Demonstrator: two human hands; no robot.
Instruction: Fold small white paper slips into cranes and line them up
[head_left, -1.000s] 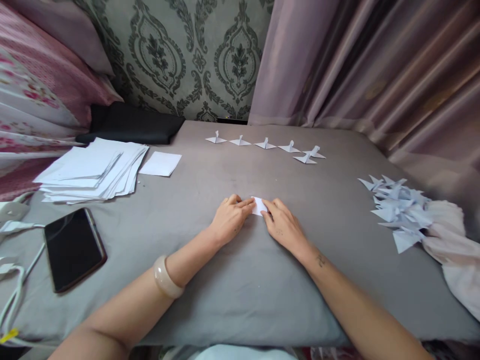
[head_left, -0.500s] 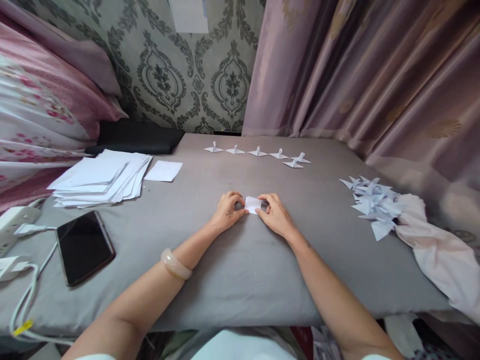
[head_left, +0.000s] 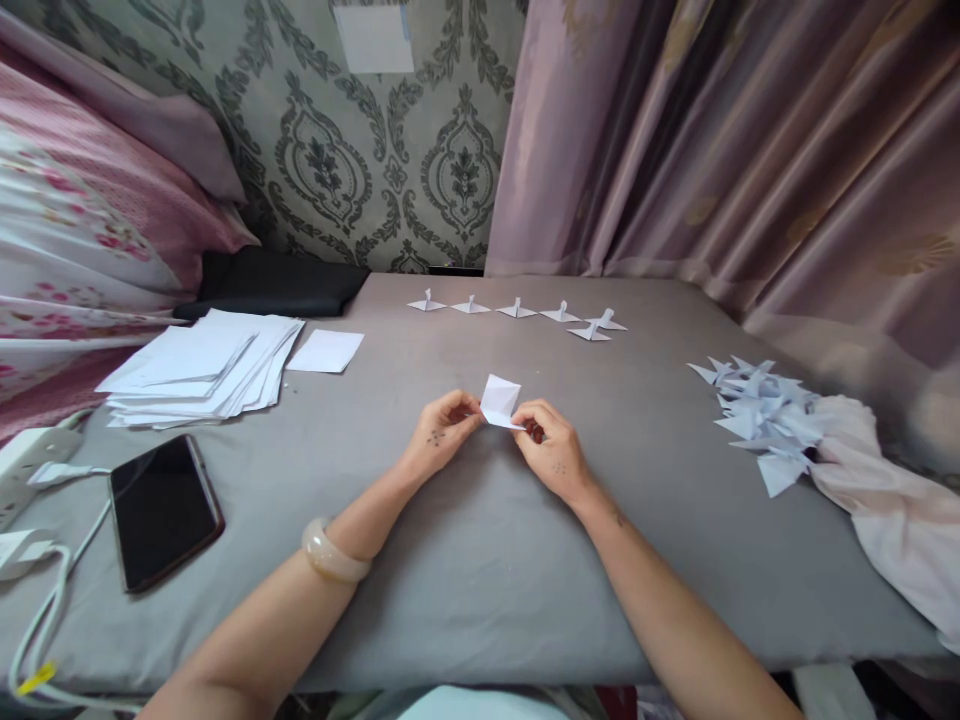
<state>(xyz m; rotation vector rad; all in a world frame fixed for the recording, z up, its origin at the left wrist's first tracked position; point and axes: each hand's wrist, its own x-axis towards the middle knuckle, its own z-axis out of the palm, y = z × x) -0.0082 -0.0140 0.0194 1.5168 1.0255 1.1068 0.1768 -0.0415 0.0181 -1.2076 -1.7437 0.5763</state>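
Observation:
Between my hands, over the middle of the grey cloth-covered table, is a small folded white paper (head_left: 500,398) with crease lines on it. My left hand (head_left: 448,428) pinches its left edge between thumb and fingers. At the lower right corner, my right hand (head_left: 553,447) grips the paper the same way, with its fingers curled. Beyond them, several small folded paper cranes (head_left: 517,309) stand in a row towards the back of the table.
Stacked white paper sheets (head_left: 199,370) lie at the left, with a single square sheet (head_left: 327,351) beside them. A phone (head_left: 166,512) and a white power strip (head_left: 34,450) are at the near left. Folded paper pieces (head_left: 769,415) are heaped at the right by a pale cloth (head_left: 892,490).
The paper has turned from lying level to standing at a slant, and a flap now shows along its lower edge. My left hand has shifted slightly left.

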